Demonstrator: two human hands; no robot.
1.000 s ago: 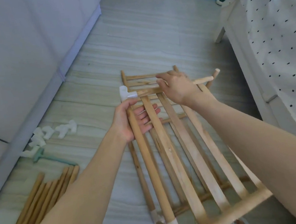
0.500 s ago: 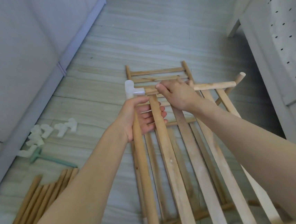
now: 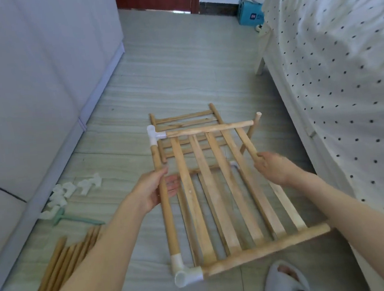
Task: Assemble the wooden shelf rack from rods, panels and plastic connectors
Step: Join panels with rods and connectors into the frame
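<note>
Two hands, slatted panel (image 3: 217,204) — lengthwise, away

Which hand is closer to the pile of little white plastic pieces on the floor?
The left hand. It grips the panel's left side rod, just right of the white connectors lying by the cabinet. The right hand holds the panel's right rod, much farther away, near the bed.

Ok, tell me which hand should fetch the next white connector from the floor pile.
Left, probably. The loose connectors lie on the floor to the left, nearer the left hand gripping the frame's left rod. The right hand holds the right rod, farther away.
</note>
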